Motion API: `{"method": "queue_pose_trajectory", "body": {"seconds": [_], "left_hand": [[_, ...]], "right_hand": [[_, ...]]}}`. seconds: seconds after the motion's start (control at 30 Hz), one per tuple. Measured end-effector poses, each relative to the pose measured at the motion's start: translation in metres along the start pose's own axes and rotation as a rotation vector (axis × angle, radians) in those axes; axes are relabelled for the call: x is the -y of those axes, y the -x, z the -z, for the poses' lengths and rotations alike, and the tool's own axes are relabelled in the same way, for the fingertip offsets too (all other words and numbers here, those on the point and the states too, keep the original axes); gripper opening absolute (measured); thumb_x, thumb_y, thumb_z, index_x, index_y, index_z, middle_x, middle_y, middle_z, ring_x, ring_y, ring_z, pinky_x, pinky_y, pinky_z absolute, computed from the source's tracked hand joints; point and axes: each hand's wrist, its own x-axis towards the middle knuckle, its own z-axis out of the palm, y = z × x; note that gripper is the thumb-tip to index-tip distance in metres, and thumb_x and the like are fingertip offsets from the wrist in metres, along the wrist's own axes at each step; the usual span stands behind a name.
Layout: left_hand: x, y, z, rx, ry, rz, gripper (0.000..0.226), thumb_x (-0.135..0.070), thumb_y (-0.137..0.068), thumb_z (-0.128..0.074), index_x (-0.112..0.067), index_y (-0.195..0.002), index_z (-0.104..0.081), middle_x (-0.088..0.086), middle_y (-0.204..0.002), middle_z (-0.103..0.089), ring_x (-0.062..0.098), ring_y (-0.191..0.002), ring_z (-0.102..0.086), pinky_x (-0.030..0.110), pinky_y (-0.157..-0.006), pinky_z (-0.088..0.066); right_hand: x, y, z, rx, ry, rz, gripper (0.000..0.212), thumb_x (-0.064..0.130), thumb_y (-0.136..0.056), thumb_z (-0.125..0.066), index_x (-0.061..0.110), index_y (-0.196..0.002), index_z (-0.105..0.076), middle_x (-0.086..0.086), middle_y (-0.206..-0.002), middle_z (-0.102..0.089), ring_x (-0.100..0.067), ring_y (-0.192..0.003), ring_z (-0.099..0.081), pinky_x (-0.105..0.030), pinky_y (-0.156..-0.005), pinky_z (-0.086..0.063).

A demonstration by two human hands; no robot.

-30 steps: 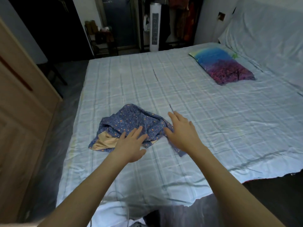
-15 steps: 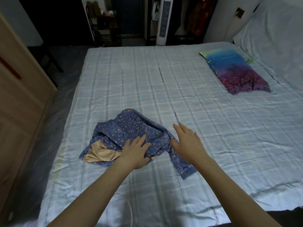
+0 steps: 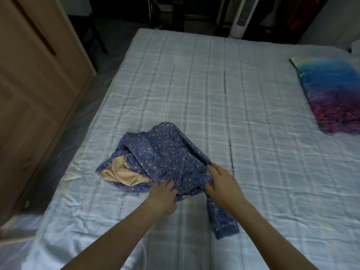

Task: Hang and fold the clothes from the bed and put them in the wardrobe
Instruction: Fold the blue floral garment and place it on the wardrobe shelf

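Note:
A crumpled blue floral garment point(image 3: 165, 154) with a tan lining lies on the near left part of the bed point(image 3: 253, 123). One sleeve with a dark cuff point(image 3: 227, 229) trails toward me. My left hand point(image 3: 163, 195) grips the garment's near edge, fingers on top and thumb underneath. My right hand point(image 3: 222, 184) lies over the fabric where the sleeve begins, thumb pressed into the cloth, holding it. Motion blur softens the left fingers.
A wooden wardrobe point(image 3: 35, 90) stands left of the bed across a narrow strip of floor. A blue and purple pillow point(image 3: 331, 94) lies at the right. A white tower fan point(image 3: 240, 16) and dark furniture stand beyond the far edge.
Both hands have closed onto the garment, which they only touched before. The sleeve has been drawn out toward me. The view has tipped downward and closer.

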Motion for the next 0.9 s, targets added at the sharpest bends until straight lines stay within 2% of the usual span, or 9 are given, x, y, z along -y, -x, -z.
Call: {"method": "queue_pose_trajectory", "body": {"seconds": [0.23, 0.43, 0.53, 0.6, 0.63, 0.7, 0.73, 0.8, 0.9], "left_hand": [[0.014, -0.069, -0.022, 0.038, 0.062, 0.050, 0.059, -0.037, -0.098, -0.039, -0.020, -0.151, -0.021, 0.008, -0.162, -0.008, 0.030, -0.146, -0.013, 0.054, -0.112, -0.017], [0.019, -0.132, -0.052, 0.067, -0.005, 0.117, 0.085, -0.056, -0.090, -0.052, -0.027, -0.154, -0.006, 0.016, -0.161, 0.000, 0.035, -0.148, -0.004, 0.054, -0.118, 0.001], [0.024, -0.156, -0.076, 0.148, -0.048, 0.154, 0.090, -0.052, -0.090, -0.056, -0.032, -0.153, 0.003, 0.015, -0.161, 0.009, 0.035, -0.148, 0.005, 0.055, -0.118, 0.003], [0.026, -0.166, -0.085, 0.113, -0.004, 0.161, 0.083, -0.036, -0.089, -0.062, -0.031, -0.153, -0.009, 0.015, -0.160, -0.002, 0.036, -0.147, -0.004, 0.056, -0.118, -0.004], [0.026, -0.171, -0.088, 0.035, 0.030, 0.165, 0.080, -0.030, -0.083, -0.069, -0.032, -0.150, -0.025, 0.017, -0.156, -0.019, 0.038, -0.144, -0.019, 0.058, -0.116, -0.015], [0.027, -0.181, -0.090, -0.048, 0.093, 0.180, 0.075, -0.024, -0.050, -0.090, -0.031, -0.119, -0.063, 0.015, -0.122, -0.058, 0.036, -0.112, -0.056, 0.056, -0.094, -0.048], [0.027, -0.185, -0.087, -0.099, 0.122, 0.196, 0.071, -0.021, -0.037, -0.093, -0.030, -0.103, -0.070, 0.010, -0.104, -0.065, 0.032, -0.094, -0.064, 0.051, -0.081, -0.056], [0.029, -0.185, -0.071, -0.128, 0.200, 0.174, 0.053, -0.020, -0.057, -0.086, -0.027, -0.106, -0.068, 0.006, -0.103, -0.064, 0.029, -0.096, -0.063, 0.044, -0.082, -0.054], [0.028, -0.183, -0.028, -0.101, 0.345, 0.166, 0.034, -0.020, -0.094, -0.045, -0.022, -0.128, -0.052, 0.010, -0.123, -0.059, 0.031, -0.115, -0.054, 0.042, -0.094, -0.045]], "right_hand": [[-0.024, -0.078, -0.055, 0.220, 0.038, 0.028, 0.058, 0.033, -0.095, -0.047, 0.020, -0.148, -0.029, -0.001, -0.153, -0.031, -0.025, -0.133, -0.038, -0.039, -0.102, -0.040], [-0.057, -0.112, -0.116, 0.465, 0.041, 0.009, 0.069, 0.024, -0.095, -0.047, 0.024, -0.154, -0.011, 0.000, -0.160, -0.017, -0.024, -0.142, -0.025, -0.044, -0.109, -0.036], [-0.073, -0.111, -0.145, 0.612, 0.073, -0.013, 0.080, 0.023, -0.090, -0.050, 0.024, -0.155, -0.004, 0.002, -0.161, -0.009, -0.020, -0.146, -0.015, -0.045, -0.114, -0.028], [-0.081, -0.114, -0.160, 0.698, 0.068, -0.029, 0.086, 0.027, -0.088, -0.054, 0.025, -0.155, 0.001, 0.005, -0.163, 0.003, -0.017, -0.149, -0.003, -0.050, -0.117, -0.017], [-0.083, -0.117, -0.165, 0.725, 0.057, -0.037, 0.087, 0.028, -0.089, -0.054, 0.026, -0.155, 0.002, 0.007, -0.162, 0.006, -0.016, -0.149, 0.001, -0.051, -0.117, -0.013], [-0.085, -0.122, -0.171, 0.725, 0.041, -0.039, 0.086, 0.030, -0.089, -0.053, 0.026, -0.155, 0.002, 0.009, -0.162, 0.009, -0.014, -0.149, 0.003, -0.052, -0.117, -0.011], [-0.086, -0.124, -0.172, 0.723, 0.035, -0.042, 0.088, 0.034, -0.088, -0.055, 0.026, -0.155, 0.002, 0.010, -0.162, 0.009, -0.014, -0.149, 0.004, -0.052, -0.117, -0.011], [-0.084, -0.124, -0.171, 0.683, 0.010, -0.058, 0.095, 0.049, -0.085, -0.059, 0.024, -0.155, 0.000, 0.008, -0.162, 0.007, -0.015, -0.149, 0.003, -0.053, -0.117, -0.012], [-0.070, -0.123, -0.160, 0.576, -0.189, -0.136, 0.124, 0.088, -0.061, -0.053, 0.014, -0.153, -0.015, 0.000, -0.160, -0.017, -0.018, -0.146, -0.018, -0.041, -0.117, -0.020]]}}
